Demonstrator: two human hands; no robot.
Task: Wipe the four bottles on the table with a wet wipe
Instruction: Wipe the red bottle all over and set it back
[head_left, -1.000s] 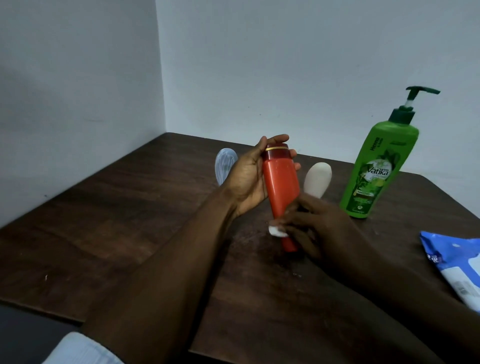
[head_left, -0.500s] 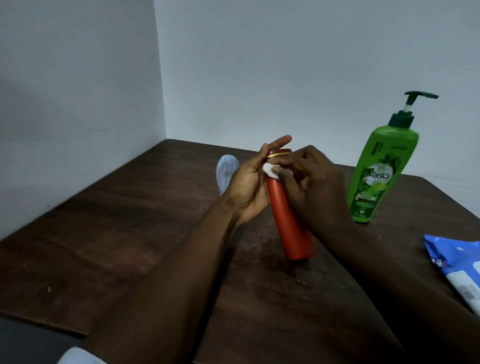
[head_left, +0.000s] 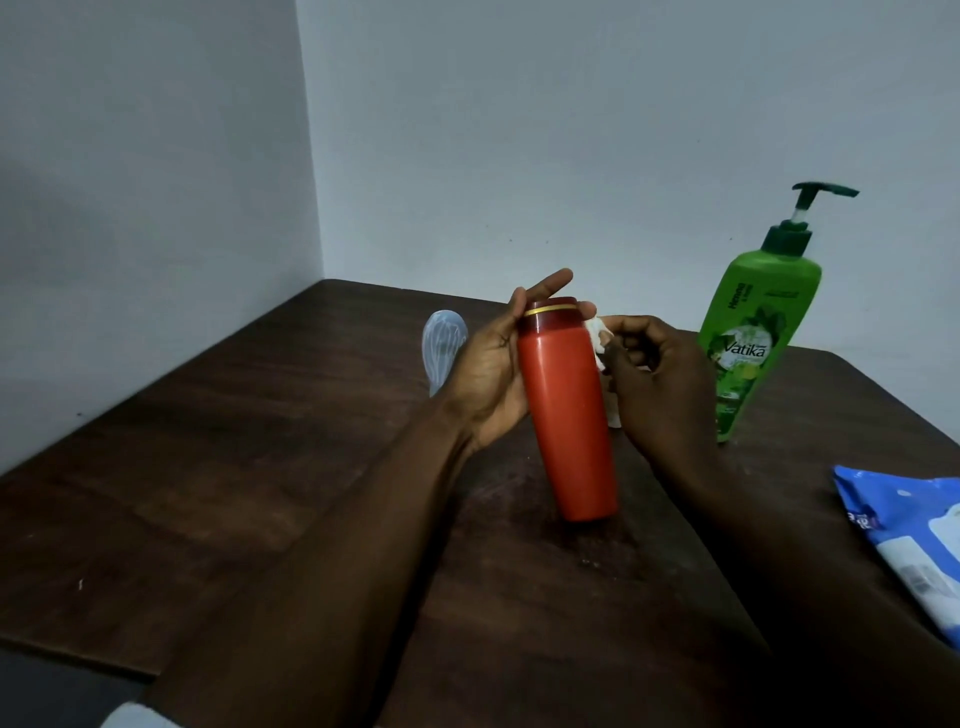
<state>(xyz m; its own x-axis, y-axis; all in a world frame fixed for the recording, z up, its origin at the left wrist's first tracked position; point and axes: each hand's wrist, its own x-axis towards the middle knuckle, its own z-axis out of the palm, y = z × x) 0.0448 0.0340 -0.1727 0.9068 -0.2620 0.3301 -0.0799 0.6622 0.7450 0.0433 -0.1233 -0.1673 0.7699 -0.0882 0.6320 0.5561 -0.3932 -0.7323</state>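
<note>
On the table (head_left: 260, 467), the green bottle (head_left: 753, 338) stands at 2 o'clock of the tilted red bottle (head_left: 566, 415), which the left hand (head_left: 493, 374) grips only near the cap, so a hard push from the right hand (head_left: 660, 379), pinching the wipe (head_left: 597, 335), might skid its base.

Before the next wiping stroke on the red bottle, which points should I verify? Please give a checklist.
1. Left hand grips red bottle near its cap: ok.
2. Right hand pinches wet wipe: ok.
3. Wipe touches the bottle: cannot tell.
4. Cap is on the bottle: ok.
5. Green pump bottle stands upright: ok.
</note>
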